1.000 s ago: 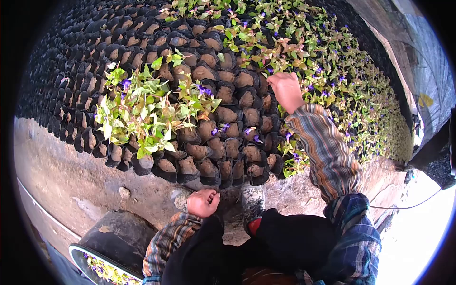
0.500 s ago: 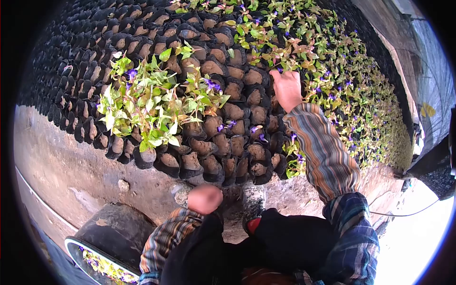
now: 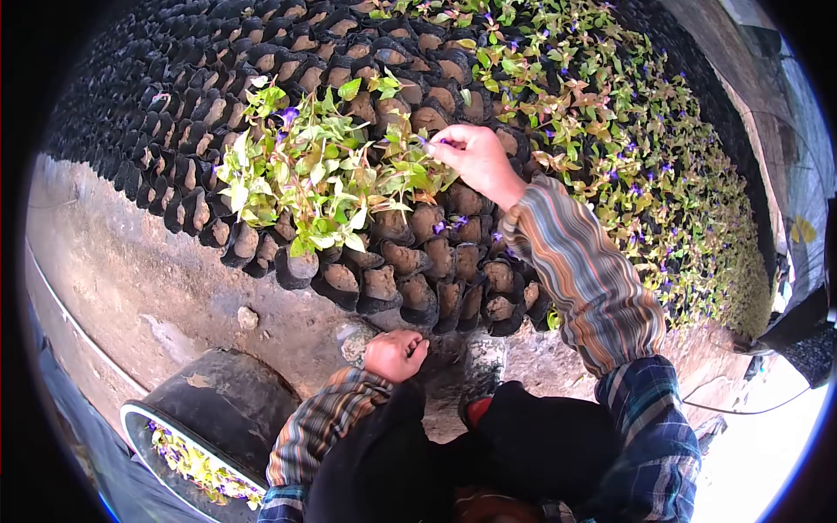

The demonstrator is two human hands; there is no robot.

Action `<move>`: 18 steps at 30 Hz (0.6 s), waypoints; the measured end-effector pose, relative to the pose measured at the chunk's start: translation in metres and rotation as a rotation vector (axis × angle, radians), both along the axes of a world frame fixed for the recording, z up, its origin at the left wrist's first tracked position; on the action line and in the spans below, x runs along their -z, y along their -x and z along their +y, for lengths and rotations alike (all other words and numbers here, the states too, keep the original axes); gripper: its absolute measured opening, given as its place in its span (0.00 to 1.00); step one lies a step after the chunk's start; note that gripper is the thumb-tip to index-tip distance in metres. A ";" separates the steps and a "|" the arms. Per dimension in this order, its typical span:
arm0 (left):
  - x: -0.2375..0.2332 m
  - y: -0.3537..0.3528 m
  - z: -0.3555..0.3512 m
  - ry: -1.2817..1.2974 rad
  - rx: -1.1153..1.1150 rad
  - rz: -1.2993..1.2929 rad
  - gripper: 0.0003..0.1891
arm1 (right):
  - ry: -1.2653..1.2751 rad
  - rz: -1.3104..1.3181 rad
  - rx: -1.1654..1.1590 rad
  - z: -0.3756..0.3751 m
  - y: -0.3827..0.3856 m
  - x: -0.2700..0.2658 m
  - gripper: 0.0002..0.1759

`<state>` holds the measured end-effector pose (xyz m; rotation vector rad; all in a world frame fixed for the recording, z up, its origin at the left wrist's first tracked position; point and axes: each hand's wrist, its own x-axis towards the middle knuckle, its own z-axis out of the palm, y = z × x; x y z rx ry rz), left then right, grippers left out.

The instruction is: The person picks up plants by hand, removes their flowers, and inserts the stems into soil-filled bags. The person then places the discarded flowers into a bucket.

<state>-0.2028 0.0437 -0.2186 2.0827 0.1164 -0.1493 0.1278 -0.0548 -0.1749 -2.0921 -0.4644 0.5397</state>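
My right hand (image 3: 478, 164) reaches over the soil-filled black pots, thumb and fingers pinched at a purple-flowered seedling (image 3: 427, 142) on the right edge of a leafy heap. That heap of loose seedlings (image 3: 305, 174), green-leaved with a few purple blooms, lies on top of the pots (image 3: 418, 296). Close to my knee, my left hand (image 3: 397, 356) is curled closed in front of the bed's near edge. Whatever its fingers may hold is hidden. Loose purple flowers (image 3: 449, 225) lie on pots just below my right hand.
Rows of planted seedlings (image 3: 645, 174) with purple flowers fill the right side of the bed. A black bucket (image 3: 218, 397) lies tipped at lower left with leaves and blooms inside. A bare earth strip (image 3: 174, 253) runs along the pots; a stone (image 3: 248, 317) sits there.
My right hand has moved left, from the edge of the planted rows to the heap of seedlings. My left hand has shifted little and stays curled. The view has swung slightly left.
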 end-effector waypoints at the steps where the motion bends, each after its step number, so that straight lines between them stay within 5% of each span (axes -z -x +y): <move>1: -0.001 0.000 0.001 0.008 -0.001 0.018 0.06 | -0.129 0.137 0.055 -0.009 -0.001 -0.012 0.11; 5: -0.001 -0.001 0.000 0.032 0.003 0.053 0.06 | -0.471 0.522 0.332 -0.066 0.016 -0.050 0.11; 8: 0.000 0.000 -0.001 0.043 -0.002 0.078 0.06 | -0.205 0.231 0.307 -0.112 0.035 -0.019 0.11; 9: -0.001 0.000 -0.001 0.047 -0.006 0.095 0.06 | 0.082 0.074 0.225 -0.128 0.042 -0.006 0.10; 11: 0.000 0.001 -0.001 0.027 0.000 0.095 0.07 | 0.251 -0.438 0.105 -0.126 0.058 -0.014 0.11; 18: -0.001 0.000 -0.001 0.026 0.008 0.119 0.07 | -0.102 -0.344 0.503 -0.111 0.050 0.007 0.10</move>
